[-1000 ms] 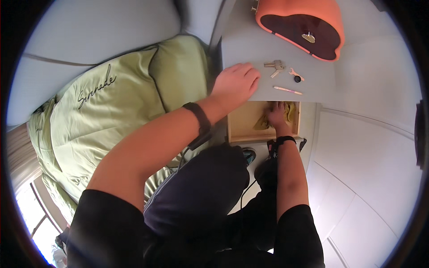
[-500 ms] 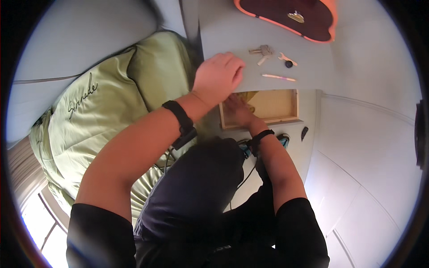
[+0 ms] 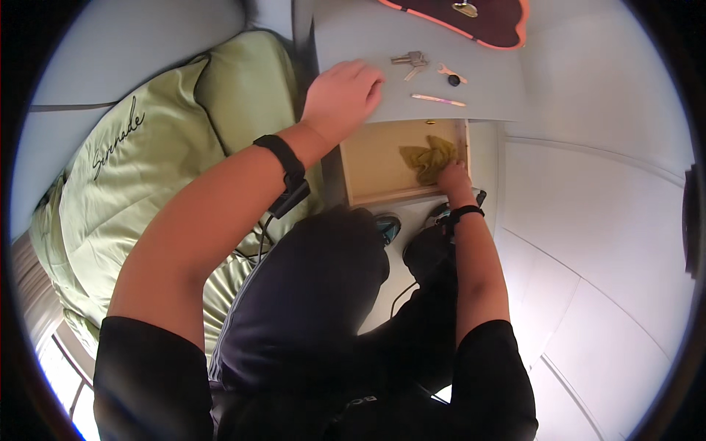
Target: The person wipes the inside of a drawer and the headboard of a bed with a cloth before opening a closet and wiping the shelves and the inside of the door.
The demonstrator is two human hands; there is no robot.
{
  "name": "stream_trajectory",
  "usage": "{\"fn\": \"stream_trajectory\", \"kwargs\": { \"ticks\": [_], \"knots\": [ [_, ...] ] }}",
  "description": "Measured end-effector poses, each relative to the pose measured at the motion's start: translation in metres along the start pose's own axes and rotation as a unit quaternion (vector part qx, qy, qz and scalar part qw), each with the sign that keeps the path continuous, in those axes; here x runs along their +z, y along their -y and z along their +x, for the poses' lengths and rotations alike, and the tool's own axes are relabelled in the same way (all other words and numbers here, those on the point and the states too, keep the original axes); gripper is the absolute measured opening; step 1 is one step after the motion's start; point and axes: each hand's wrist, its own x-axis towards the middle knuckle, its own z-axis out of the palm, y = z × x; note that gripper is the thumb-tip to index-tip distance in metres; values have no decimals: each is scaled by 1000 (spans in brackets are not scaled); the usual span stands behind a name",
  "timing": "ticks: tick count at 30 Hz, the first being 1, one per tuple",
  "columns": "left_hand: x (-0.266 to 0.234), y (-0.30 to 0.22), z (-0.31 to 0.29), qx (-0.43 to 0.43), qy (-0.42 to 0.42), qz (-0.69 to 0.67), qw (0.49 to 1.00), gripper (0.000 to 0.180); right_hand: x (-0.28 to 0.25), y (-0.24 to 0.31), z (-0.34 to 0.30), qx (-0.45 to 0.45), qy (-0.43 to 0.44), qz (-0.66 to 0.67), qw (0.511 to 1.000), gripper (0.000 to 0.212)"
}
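Note:
My left hand (image 3: 341, 97) rests on the grey desktop (image 3: 360, 37) close to its front edge. Its fingers are curled in, and no object shows in them. Below the desktop a pale wooden drawer (image 3: 375, 165) stands pulled out. In its right part lies a crumpled olive-yellow cloth (image 3: 426, 159). My right hand (image 3: 454, 178) reaches into the drawer by its right wall, its fingers closed on the cloth.
On the desktop lie a bunch of keys (image 3: 413, 62), a small wrench-shaped piece (image 3: 450, 72) beside a black round piece (image 3: 454, 81), and a pen (image 3: 438, 100). Farther back is a dark, orange-rimmed item (image 3: 471, 20). Green satin bedding (image 3: 154, 140) fills the left; a white cabinet (image 3: 588, 206) stands right.
My right hand has moved from the drawer's left end to its right wall, and the cloth now lies there too. More of the drawer's inside shows. My left hand stays on the desktop.

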Motion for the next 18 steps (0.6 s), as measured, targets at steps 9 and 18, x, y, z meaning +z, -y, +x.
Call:
{"fn": "stream_trajectory", "kwargs": {
  "ticks": [9,18],
  "knots": [
    [6,-9,7,-5,-12,-24,1000,9,10,123,-43,-181,155,-38,971,57],
    [7,-7,5,-14,-10,-41,999,10,27,139,-50,-328,200,-28,923,52]
  ]
}}
